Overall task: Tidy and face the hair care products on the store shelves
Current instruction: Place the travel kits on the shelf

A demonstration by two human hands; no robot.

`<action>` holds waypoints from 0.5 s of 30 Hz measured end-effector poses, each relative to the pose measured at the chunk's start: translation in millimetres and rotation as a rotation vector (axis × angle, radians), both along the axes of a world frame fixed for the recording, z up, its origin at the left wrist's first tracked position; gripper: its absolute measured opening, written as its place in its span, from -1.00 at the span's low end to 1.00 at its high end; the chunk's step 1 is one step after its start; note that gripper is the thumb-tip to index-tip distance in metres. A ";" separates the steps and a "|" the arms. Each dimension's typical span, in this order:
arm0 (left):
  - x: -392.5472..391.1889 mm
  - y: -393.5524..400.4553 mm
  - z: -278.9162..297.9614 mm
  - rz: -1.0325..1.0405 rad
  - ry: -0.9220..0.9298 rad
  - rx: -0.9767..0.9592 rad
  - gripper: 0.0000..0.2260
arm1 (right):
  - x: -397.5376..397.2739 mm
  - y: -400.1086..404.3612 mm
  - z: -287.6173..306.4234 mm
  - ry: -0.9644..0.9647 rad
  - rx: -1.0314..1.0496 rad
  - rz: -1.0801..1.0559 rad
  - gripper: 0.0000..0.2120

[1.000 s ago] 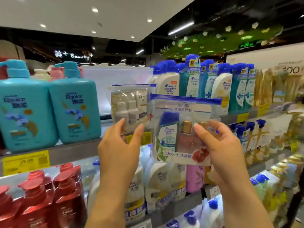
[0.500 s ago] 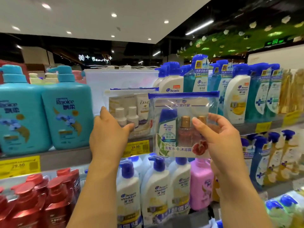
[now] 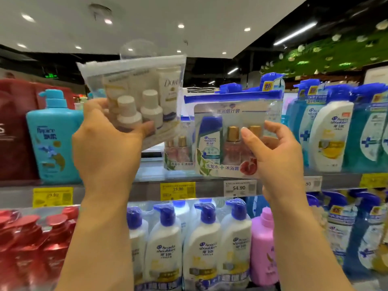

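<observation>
My left hand [image 3: 107, 148] grips a clear zip pouch of white Dove travel bottles [image 3: 144, 95], lifted off the shelf and tilted to the left. My right hand [image 3: 277, 158] pinches the right edge of a clear blue-zipped pouch [image 3: 226, 131] holding a small Head & Shoulders bottle and gold-capped pink bottles; the pouch stands upright at the upper shelf's front edge. Behind it, another pouch of the same kind [image 3: 178, 152] stands on the shelf [image 3: 147, 192].
A teal Rejoice pump bottle [image 3: 52, 139] stands at the left, blue and white pump bottles [image 3: 329, 131] at the right. Yellow and white price tags [image 3: 177, 190] line the shelf edge. Below stand red bottles [image 3: 31, 248], white Head & Shoulders bottles [image 3: 203, 248] and a pink bottle [image 3: 262, 248].
My left hand has lifted the Dove pouch up off the shelf and tilted it. The second blue-zipped pouch behind is now uncovered. My right hand still holds its pouch.
</observation>
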State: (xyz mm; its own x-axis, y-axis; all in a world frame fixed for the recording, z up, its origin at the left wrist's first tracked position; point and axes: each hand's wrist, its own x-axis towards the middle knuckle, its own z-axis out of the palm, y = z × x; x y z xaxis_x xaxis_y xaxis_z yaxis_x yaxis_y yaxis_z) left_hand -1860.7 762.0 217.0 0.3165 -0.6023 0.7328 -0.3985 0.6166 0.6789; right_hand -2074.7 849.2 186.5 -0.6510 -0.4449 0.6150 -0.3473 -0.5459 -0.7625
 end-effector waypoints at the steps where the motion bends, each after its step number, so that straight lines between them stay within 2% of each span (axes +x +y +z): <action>1: 6.8 2.1 0.1 0.034 0.019 0.010 -0.38 | 4.1 -5.2 1.6 0.028 0.004 0.018 -0.79; 9: 51.1 6.0 -24.8 0.228 0.017 0.139 -0.38 | 35.1 -69.0 -7.1 0.168 0.099 0.079 -0.78; 15: 70.8 16.1 -37.9 0.226 -0.007 0.182 -0.37 | 44.1 -91.8 -9.5 0.170 0.150 0.129 -0.78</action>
State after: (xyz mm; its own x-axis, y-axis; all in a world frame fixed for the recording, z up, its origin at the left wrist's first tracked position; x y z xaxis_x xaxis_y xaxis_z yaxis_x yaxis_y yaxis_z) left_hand -1790.0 778.1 179.1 0.4528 -0.6393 0.6215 -0.5166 0.3799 0.7673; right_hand -2030.6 757.4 176.9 -0.4755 -0.6121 0.6318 -0.4121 -0.4795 -0.7747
